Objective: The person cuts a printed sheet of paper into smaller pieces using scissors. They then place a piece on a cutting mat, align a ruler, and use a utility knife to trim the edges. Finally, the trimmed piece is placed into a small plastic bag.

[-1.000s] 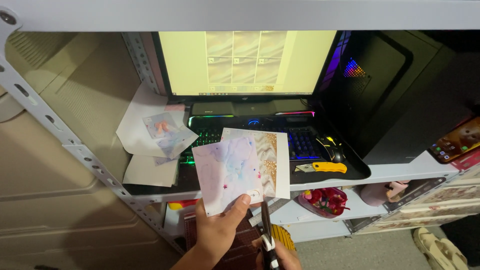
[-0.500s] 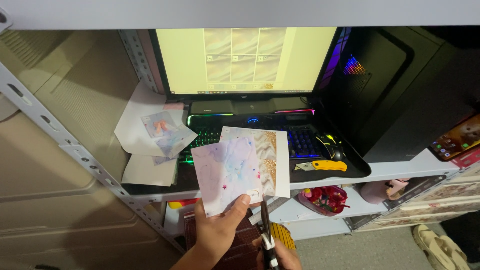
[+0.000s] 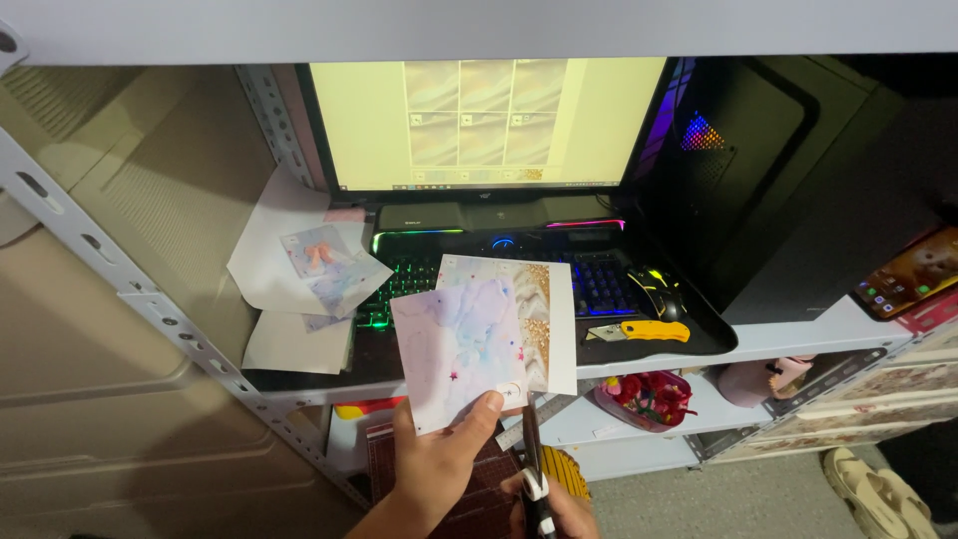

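Left hand (image 3: 444, 469) at six o'clock of the view, thumb pinched on the bottom edge of a pastel printed card (image 3: 459, 351), fingers behind it. Card held upright and tilted a little to eleven o'clock, in front of the keyboard (image 3: 489, 279). Behind it, at two o'clock of the card and overlapping, a second sheet (image 3: 547, 319) with a gold and marbled print and a white margin; hard to tell whether held in the same pinch or merely lying behind.

Right hand (image 3: 559, 511) at the bottom edge, mostly cut off, closed around the white and black handles of scissors (image 3: 532, 469). Blades pointing to twelve o'clock, tip just below the card's lower right corner; touching or a hair apart, cannot tell.

At twelve o'clock, a lit monitor (image 3: 484, 125) with a grid of pale tiles. Below it the keyboard glowing green and blue. At three o'clock of the card, a yellow box cutter (image 3: 639, 330) lying flat on the black desk mat (image 3: 714, 334), a mouse (image 3: 659, 289) just above it. At nine o'clock, loose paper sheets (image 3: 299, 279) with small printed pictures, spilling over the shelf edge. At one o'clock, a dark computer tower (image 3: 758, 170) with a coloured light. At four o'clock, lower shelf, a shallow dish of red bits (image 3: 649, 397). Far right edge, a phone (image 3: 913, 274) with a lit screen.
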